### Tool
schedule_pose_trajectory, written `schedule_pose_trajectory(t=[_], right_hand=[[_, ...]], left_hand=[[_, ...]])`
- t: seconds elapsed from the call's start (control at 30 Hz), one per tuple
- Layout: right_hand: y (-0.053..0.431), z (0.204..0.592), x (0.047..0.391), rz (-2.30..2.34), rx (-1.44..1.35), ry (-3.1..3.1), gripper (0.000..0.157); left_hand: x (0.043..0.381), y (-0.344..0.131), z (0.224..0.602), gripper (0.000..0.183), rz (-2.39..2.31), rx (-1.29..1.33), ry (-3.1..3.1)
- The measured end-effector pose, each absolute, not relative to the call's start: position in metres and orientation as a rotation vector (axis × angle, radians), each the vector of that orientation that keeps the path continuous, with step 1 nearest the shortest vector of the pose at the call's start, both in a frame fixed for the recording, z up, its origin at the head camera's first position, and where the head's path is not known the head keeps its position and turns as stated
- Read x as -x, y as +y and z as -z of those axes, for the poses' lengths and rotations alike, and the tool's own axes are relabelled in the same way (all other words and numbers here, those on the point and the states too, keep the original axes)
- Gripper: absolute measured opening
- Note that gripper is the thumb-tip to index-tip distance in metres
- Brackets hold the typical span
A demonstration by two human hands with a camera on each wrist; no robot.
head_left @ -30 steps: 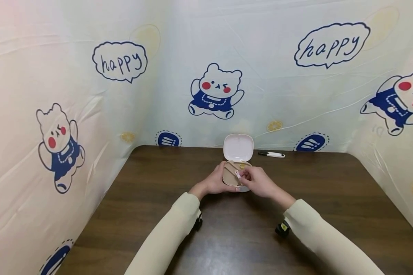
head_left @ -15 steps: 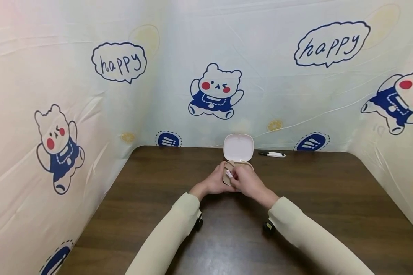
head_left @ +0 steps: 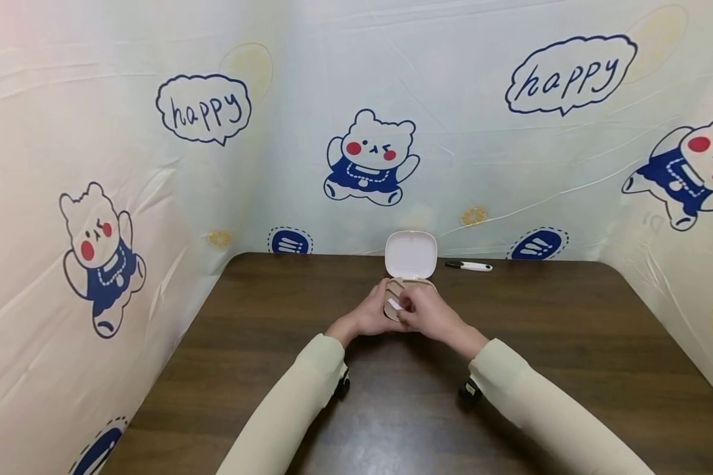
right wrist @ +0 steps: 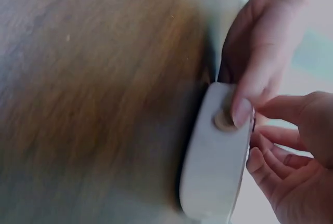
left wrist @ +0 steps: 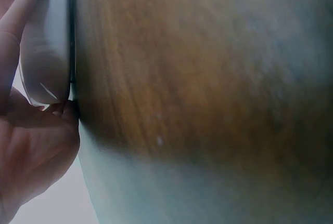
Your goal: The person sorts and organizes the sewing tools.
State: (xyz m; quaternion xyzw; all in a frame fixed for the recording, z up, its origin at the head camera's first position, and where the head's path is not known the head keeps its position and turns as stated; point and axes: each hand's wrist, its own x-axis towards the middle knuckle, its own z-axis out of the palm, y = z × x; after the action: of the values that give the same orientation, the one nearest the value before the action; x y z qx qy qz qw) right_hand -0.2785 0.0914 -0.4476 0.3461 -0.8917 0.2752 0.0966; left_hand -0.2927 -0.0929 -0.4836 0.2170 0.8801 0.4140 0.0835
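Observation:
A small white storage case (right wrist: 216,164) with a beige, divided inside stands on the table, its lid (head_left: 411,254) raised at the back. My left hand (head_left: 370,315) grips the case from its left side. In the right wrist view, the left thumb (right wrist: 243,114) lies across the front wall beside a round clasp (right wrist: 223,121). Over the case's opening, my right hand (head_left: 430,313) pinches a small white piece (head_left: 395,304) between thumb and fingers, low at the left part of the inside. Its kind is too small to make out. The right hand hides the right part of the inside.
A black-and-white pen-like tool (head_left: 469,266) lies right of the lid near the table's back edge. The dark wooden table (head_left: 261,369) extends on both sides. A printed cloth (head_left: 297,165) hangs behind and at the sides.
My right hand has moved left over the case with the white piece, which has since turned flatter and dipped slightly lower. The left hand keeps its grip in place.

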Motion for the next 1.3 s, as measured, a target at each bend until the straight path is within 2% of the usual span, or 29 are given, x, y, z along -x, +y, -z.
schedule_pose_trajectory(t=[0.17, 0.33, 0.6, 0.97, 1.2, 1.3], right_hand=[[0.105, 0.441, 0.274, -0.871, -1.059, -2.659, 0.006], [0.121, 0.439, 0.273, -0.803, -1.072, -2.686, 0.008], [0.154, 0.44, 0.285, -0.629, -0.996, -2.736, 0.026], [0.202, 0.46, 0.334, -0.485, -0.809, -2.794, 0.037], [0.22, 0.469, 0.354, -0.519, -0.692, -2.824, 0.038], [0.225, 0.471, 0.361, -0.541, -0.618, -2.858, 0.043]], left_hand=[[0.292, -0.093, 0.484, 0.104, -1.242, -0.613, 2.599], [0.289, -0.093, 0.484, 0.107, -1.245, -0.571, 2.587], [0.289, -0.092, 0.484, 0.108, -1.244, -0.588, 2.616], [0.292, -0.092, 0.488, 0.107, -1.216, -0.56, 2.638], [0.298, -0.091, 0.497, 0.107, -1.207, -0.548, 2.639], [0.3, -0.092, 0.5, 0.108, -1.193, -0.531, 2.655]])
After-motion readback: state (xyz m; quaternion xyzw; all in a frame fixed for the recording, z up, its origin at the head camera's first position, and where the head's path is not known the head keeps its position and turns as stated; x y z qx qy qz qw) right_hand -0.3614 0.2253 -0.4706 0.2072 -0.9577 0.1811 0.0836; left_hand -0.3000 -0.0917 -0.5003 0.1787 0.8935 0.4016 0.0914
